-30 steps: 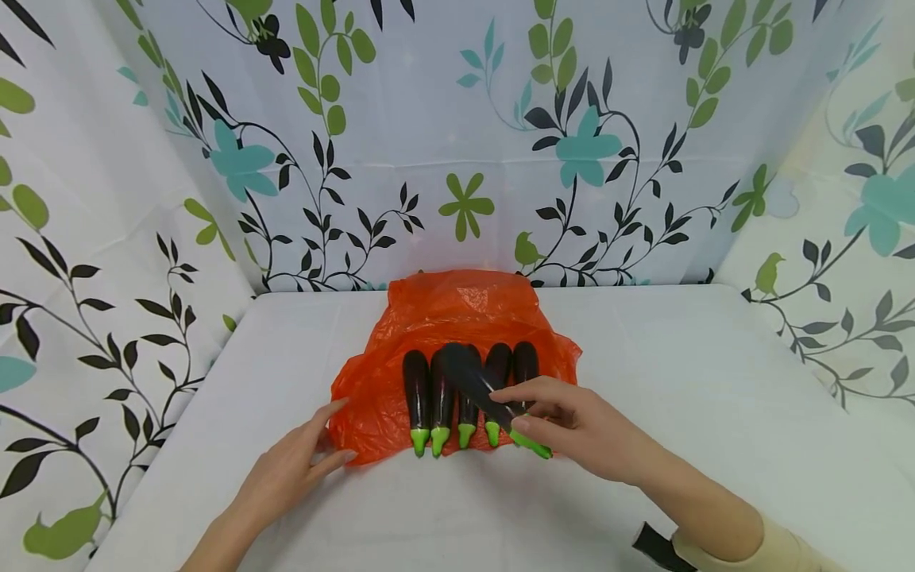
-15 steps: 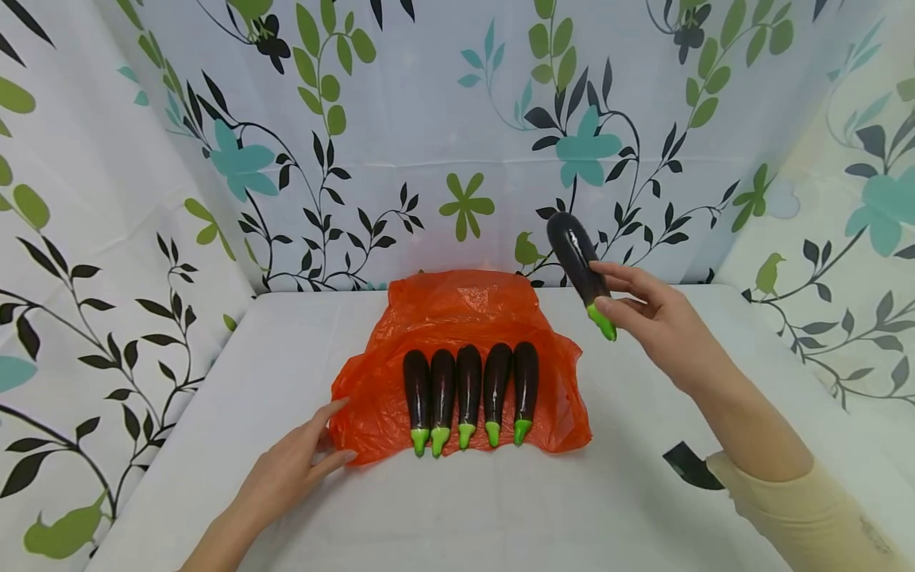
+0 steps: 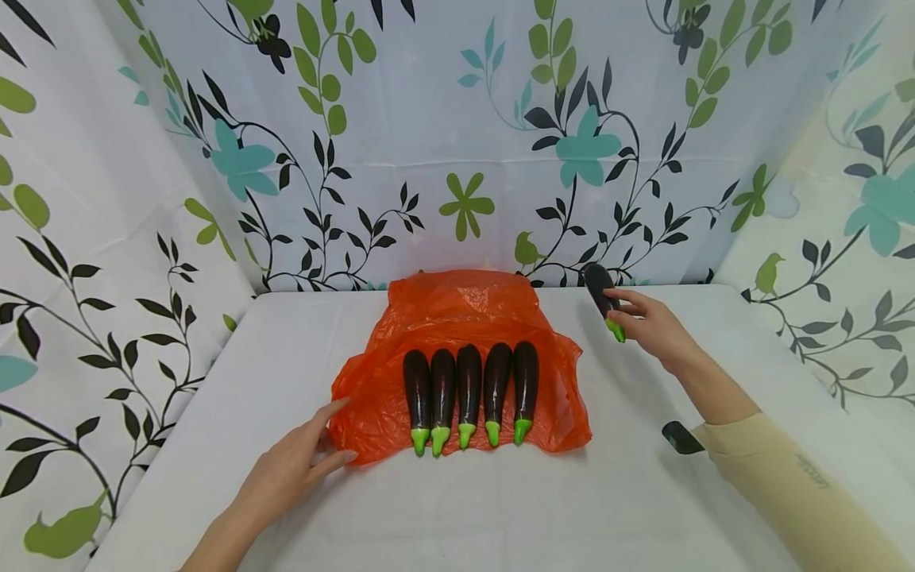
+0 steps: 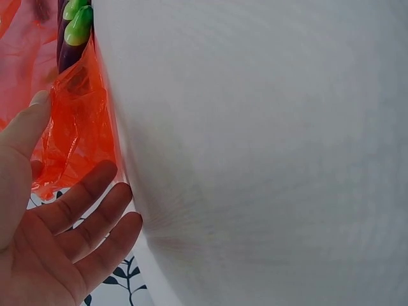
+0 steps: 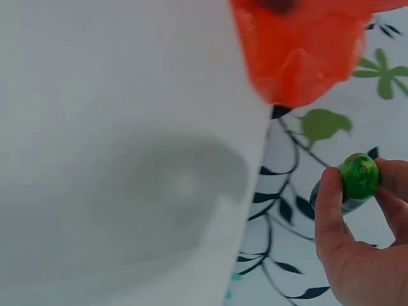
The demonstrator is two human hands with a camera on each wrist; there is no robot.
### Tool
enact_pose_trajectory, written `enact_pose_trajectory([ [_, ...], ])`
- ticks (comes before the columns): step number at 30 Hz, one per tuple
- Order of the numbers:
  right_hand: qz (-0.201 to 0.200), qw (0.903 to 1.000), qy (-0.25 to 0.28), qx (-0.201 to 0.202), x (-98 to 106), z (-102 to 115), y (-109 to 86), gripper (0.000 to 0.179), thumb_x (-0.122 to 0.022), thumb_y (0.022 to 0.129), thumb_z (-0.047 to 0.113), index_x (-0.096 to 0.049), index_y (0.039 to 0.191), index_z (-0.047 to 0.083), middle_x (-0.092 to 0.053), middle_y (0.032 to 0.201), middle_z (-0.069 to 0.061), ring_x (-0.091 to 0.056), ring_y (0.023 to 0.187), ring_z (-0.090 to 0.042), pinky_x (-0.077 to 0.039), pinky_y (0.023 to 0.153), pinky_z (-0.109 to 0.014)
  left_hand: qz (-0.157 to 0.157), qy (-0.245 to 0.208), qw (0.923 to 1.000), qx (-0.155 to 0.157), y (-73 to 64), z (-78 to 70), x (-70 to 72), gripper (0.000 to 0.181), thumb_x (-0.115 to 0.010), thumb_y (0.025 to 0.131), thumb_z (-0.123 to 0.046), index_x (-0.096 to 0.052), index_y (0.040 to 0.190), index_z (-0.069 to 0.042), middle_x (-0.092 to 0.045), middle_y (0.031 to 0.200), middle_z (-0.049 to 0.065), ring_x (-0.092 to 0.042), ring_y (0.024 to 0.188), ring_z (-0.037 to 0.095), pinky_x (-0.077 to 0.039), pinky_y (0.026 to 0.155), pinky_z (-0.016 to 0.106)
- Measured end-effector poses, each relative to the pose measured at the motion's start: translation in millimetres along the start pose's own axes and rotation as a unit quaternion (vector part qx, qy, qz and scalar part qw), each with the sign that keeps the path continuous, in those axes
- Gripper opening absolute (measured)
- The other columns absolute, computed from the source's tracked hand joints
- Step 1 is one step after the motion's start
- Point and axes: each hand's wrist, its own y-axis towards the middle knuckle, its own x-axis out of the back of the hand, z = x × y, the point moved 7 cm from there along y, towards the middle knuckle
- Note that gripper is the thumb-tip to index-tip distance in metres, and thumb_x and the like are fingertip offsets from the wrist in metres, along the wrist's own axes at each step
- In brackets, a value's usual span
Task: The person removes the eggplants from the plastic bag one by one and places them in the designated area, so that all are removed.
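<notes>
Several dark purple eggplants (image 3: pixel 468 385) with green stem ends lie side by side on a crumpled orange plastic bag (image 3: pixel 465 306). To the right of the bag, my right hand (image 3: pixel 654 327) grips another eggplant (image 3: pixel 597 284) near its stem end, raised over the far right of the table. In the right wrist view, thumb and fingers pinch it around the green cap (image 5: pixel 360 175). My left hand (image 3: pixel 282 473) rests at the bag's left edge with thumb and fingers spread. The left wrist view shows that thumb (image 4: pixel 32 118) against the orange plastic.
A white cloth covers the table (image 3: pixel 457 516). Behind it and along both sides hangs a white curtain (image 3: pixel 400 103) printed with leaves, flowers and birds. A black device (image 3: pixel 681 438) sits at the right wrist, beside the beige sleeve (image 3: pixel 793 477).
My right hand has lifted one eggplant off the row, carried it up and right, then lowered it toward the table's far right. The left hand and the bag's left side stay put.
</notes>
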Motion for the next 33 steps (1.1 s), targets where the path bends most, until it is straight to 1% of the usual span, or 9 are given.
enact_pose_trajectory([
  [2, 0.007, 0.9998, -0.010, -0.018, -5, -12, 6.0, 0.053, -0.050, 0.103, 0.029, -0.034, 0.153, 0.017, -0.034, 0.148, -0.030, -0.036, 0.130, -0.046, -0.035, 0.102, -0.063, 0.000, 0.000, 1.0000, 0.000, -0.6, -0.1, 0.2, 0.073, -0.076, 0.084, -0.038, -0.039, 0.144, -0.022, -0.064, 0.103, 0.000, -0.062, 0.094, 0.020, -0.055, 0.075, 0.043],
  [5, 0.011, 0.9991, -0.025, -0.032, -12, -26, 12.1, 0.052, -0.051, 0.103, 0.026, -0.036, 0.152, 0.015, -0.036, 0.146, -0.030, -0.038, 0.129, -0.045, -0.039, 0.101, -0.060, -0.002, 0.002, 1.0000, -0.001, -0.6, -0.5, 0.7, 0.073, -0.076, 0.084, -0.038, -0.039, 0.145, -0.022, -0.064, 0.102, 0.000, -0.062, 0.094, 0.019, -0.055, 0.075, 0.043],
  [11, 0.014, 0.9969, -0.069, -0.036, -25, -41, 19.5, 0.052, -0.055, 0.101, 0.025, -0.039, 0.149, 0.011, -0.048, 0.136, -0.029, -0.047, 0.119, -0.042, -0.047, 0.094, -0.051, -0.001, 0.003, 1.0000, 0.000, -0.3, -0.9, 0.8, 0.073, -0.076, 0.084, -0.038, -0.039, 0.145, -0.022, -0.064, 0.100, -0.001, -0.061, 0.093, 0.019, -0.055, 0.074, 0.041],
  [15, 0.000, 0.9928, -0.118, -0.016, -27, -42, 21.5, 0.052, -0.055, 0.100, 0.024, -0.038, 0.147, 0.008, -0.055, 0.127, -0.029, -0.053, 0.109, -0.040, -0.050, 0.088, -0.047, 0.004, 0.002, 1.0000, 0.000, -0.5, -0.6, 0.3, 0.073, -0.076, 0.084, -0.038, -0.039, 0.144, -0.021, -0.064, 0.102, 0.000, -0.061, 0.094, 0.020, -0.055, 0.074, 0.042],
  [20, -0.012, 0.9865, -0.163, 0.009, -30, -37, 20.8, 0.050, -0.052, 0.100, 0.019, -0.037, 0.146, 0.007, -0.056, 0.122, -0.031, -0.056, 0.101, -0.039, -0.051, 0.087, -0.050, 0.002, 0.007, 1.0000, 0.001, 0.1, -0.4, 0.1, 0.073, -0.076, 0.084, -0.038, -0.039, 0.145, -0.022, -0.063, 0.099, -0.001, -0.061, 0.093, 0.018, -0.054, 0.072, 0.040],
  [23, -0.012, 0.9835, -0.180, 0.016, -32, -36, 19.2, 0.048, -0.051, 0.100, 0.016, -0.037, 0.145, 0.007, -0.056, 0.119, -0.031, -0.056, 0.095, -0.037, -0.052, 0.085, -0.049, 0.000, 0.010, 1.0000, 0.000, 0.2, -0.8, 0.4, 0.073, -0.076, 0.084, -0.038, -0.039, 0.145, -0.022, -0.063, 0.100, -0.001, -0.061, 0.093, 0.018, -0.054, 0.072, 0.039],
  [29, -0.006, 0.9791, -0.201, 0.030, -32, -36, 18.1, 0.044, -0.050, 0.100, 0.014, -0.040, 0.142, 0.007, -0.059, 0.099, -0.024, -0.054, 0.077, -0.029, -0.051, 0.070, -0.040, -0.004, 0.013, 0.9999, -0.003, 0.4, -1.4, 0.7, 0.073, -0.077, 0.084, -0.037, -0.039, 0.145, -0.022, -0.063, 0.099, -0.001, -0.060, 0.092, 0.017, -0.053, 0.070, 0.035],
  [31, 0.001, 0.9787, -0.203, 0.031, -32, -36, 18.2, 0.044, -0.050, 0.100, 0.014, -0.041, 0.142, 0.008, -0.059, 0.097, -0.022, -0.053, 0.076, -0.029, -0.050, 0.069, -0.039, -0.003, 0.014, 0.9999, -0.002, 0.9, -1.2, 0.3, 0.073, -0.077, 0.084, -0.037, -0.039, 0.145, -0.022, -0.063, 0.098, -0.001, -0.060, 0.091, 0.017, -0.053, 0.070, 0.035],
  [33, 0.010, 0.9790, -0.202, 0.029, -33, -37, 18.2, 0.044, -0.051, 0.099, 0.014, -0.041, 0.143, 0.009, -0.059, 0.100, -0.023, -0.054, 0.078, -0.029, -0.052, 0.072, -0.041, 0.001, 0.015, 0.9999, -0.001, 1.1, -1.0, -0.2, 0.073, -0.076, 0.084, -0.037, -0.039, 0.145, -0.022, -0.062, 0.099, -0.001, -0.060, 0.091, 0.017, -0.053, 0.070, 0.035],
])
